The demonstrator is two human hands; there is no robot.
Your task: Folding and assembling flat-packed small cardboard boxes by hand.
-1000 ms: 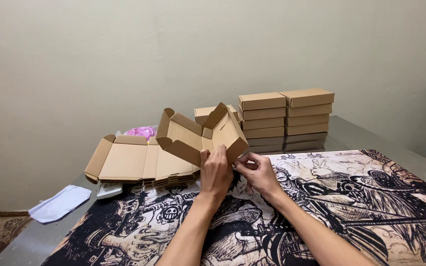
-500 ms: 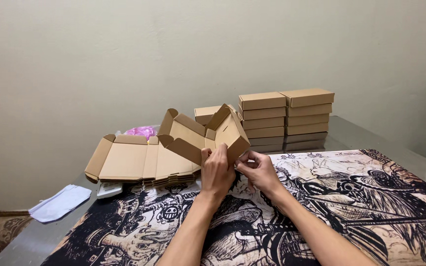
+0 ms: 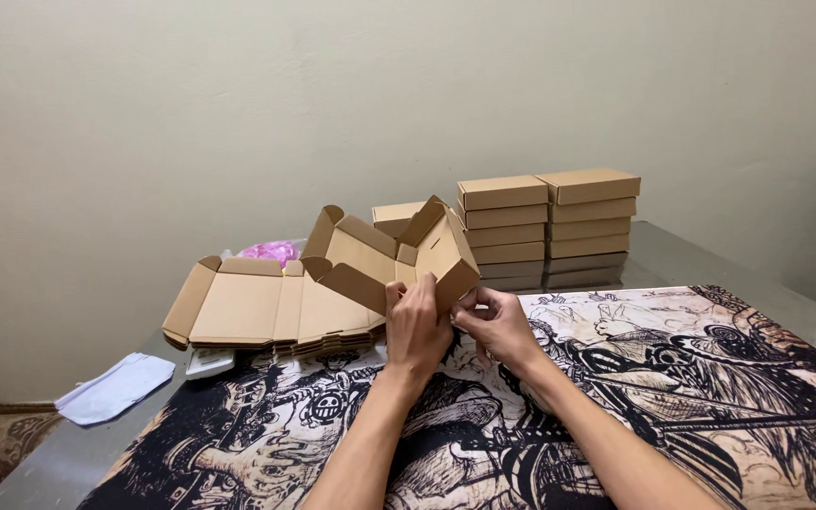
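Observation:
A half-folded brown cardboard box [image 3: 380, 255] is held up above the printed black-and-white mat [image 3: 710, 378]. My left hand [image 3: 416, 326] grips its near wall from below, thumb against the front. My right hand [image 3: 495, 324] pinches the box's lower right corner flap, fingers curled beside the left hand. The box's side flaps stand up and its lid panel tilts back to the left.
A stack of flat unfolded box blanks [image 3: 257, 307] lies at the left behind the mat. Finished closed boxes stand in two stacks [image 3: 550, 222] at the back, one more box [image 3: 397, 215] beside them. A pink bag [image 3: 274, 251] and a white cloth [image 3: 115, 387] lie at the left.
The box has tilted slightly and both hands have shifted a little along its lower right corner; the flaps have been pressed a bit further in.

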